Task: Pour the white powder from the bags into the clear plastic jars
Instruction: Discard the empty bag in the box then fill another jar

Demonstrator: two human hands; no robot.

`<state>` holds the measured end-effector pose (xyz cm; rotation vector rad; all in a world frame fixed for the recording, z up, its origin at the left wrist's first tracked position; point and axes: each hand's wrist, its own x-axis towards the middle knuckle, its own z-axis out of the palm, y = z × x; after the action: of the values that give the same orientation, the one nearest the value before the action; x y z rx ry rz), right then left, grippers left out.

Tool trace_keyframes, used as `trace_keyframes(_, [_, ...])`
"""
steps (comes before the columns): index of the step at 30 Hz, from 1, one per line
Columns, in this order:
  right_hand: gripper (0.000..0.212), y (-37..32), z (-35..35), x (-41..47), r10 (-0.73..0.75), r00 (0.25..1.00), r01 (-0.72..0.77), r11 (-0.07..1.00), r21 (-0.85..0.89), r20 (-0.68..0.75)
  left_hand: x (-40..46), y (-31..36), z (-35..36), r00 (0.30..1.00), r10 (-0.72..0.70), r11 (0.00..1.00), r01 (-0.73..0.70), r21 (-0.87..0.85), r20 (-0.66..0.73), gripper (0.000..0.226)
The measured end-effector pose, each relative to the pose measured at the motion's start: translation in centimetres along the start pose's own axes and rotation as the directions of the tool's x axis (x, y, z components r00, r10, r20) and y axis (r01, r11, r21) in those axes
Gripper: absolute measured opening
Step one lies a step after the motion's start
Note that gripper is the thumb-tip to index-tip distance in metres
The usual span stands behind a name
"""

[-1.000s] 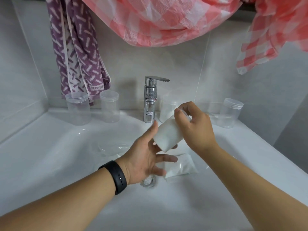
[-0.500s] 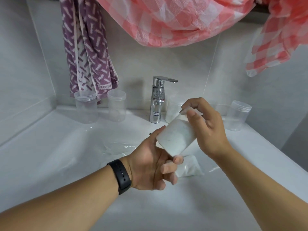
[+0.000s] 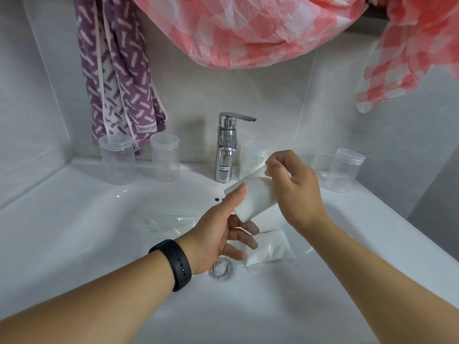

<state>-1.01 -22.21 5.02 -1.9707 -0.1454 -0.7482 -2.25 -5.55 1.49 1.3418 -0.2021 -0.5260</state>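
Over the basin I hold a tilted clear jar full of white powder [image 3: 255,197]. My left hand [image 3: 218,234] grips its lower end, thumb on the side and fingers underneath. My right hand [image 3: 295,192] curls its fingers round the jar's upper end. A sealed bag of white powder [image 3: 270,249] lies in the sink beside the drain. An emptied clear bag [image 3: 171,219] lies to the left of it. Another powder-filled jar [image 3: 252,162] stands right of the tap. Empty lidded jars stand at the back left [image 3: 116,161], beside it [image 3: 165,161] and at the back right [image 3: 345,171].
A chrome tap [image 3: 226,150] rises at the back middle of the white sink [image 3: 74,232], whose drain [image 3: 221,269] lies under my left wrist. A purple patterned towel [image 3: 116,78] and a pink checked cloth [image 3: 248,28] hang overhead.
My left hand, spread beneath the jar a second ago, has closed on its lower end with the thumb on its side. My right hand has shifted its fingers at the jar's upper end.
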Motion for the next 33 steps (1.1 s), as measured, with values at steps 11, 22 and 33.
trace_keyframes(11, [0.029,-0.9,-1.2,-0.3,-0.442,0.89,0.441,0.897,0.037,0.107,-1.6,1.3,-0.7,0.834,-0.401,0.903,0.43,0.011,0.379,0.074])
trace_keyframes(22, [0.022,0.0,-0.3,0.2,-0.049,0.996,0.056,0.993,-0.099,0.078,0.0,-0.3,0.1,0.999,0.035,0.999,-0.036,0.025,0.029,0.076])
trace_keyframes(33, [0.02,0.1,0.3,0.3,0.219,0.976,-0.219,0.976,-0.005,0.019,0.9,-1.3,-0.6,0.805,0.593,0.627,-0.448,0.637,-0.017,0.063])
